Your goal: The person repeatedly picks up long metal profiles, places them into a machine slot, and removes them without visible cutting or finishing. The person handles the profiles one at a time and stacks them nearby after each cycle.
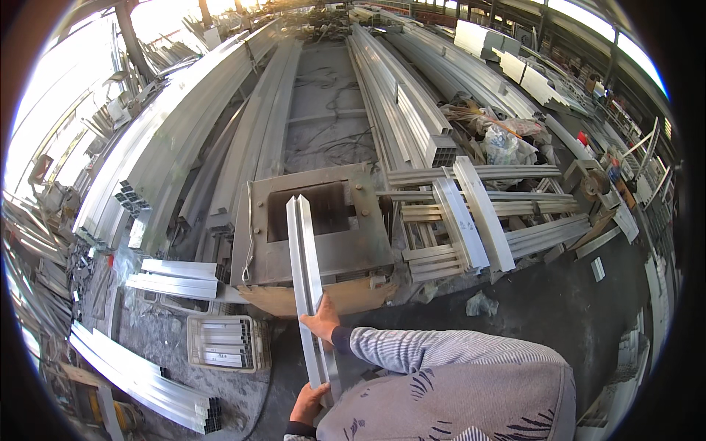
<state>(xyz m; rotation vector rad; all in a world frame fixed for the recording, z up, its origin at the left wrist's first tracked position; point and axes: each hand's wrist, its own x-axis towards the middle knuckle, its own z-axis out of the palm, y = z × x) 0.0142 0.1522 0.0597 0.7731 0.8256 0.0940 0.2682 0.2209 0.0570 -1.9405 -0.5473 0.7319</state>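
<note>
A long silver aluminium profile (308, 272) with a groove down its length points away from me, its far end over the dark opening of a grey metal machine (316, 266). My right hand (321, 320) grips it around the middle, thumb across the top, and the fingers are partly hidden. Closer to my body, my left hand (307, 403) is closed on the near part of the same profile. My sleeve and clothing cover the near end. A wooden board (346, 296) runs along the machine's front edge.
A plastic crate (259, 345) of short profile pieces stands left of me. Bundled long profiles (158, 386) lie at lower left. Stacked profiles (500, 213) sit right of the machine, with plastic bags (507, 145) behind. Long aluminium stacks (408, 95) extend to the back.
</note>
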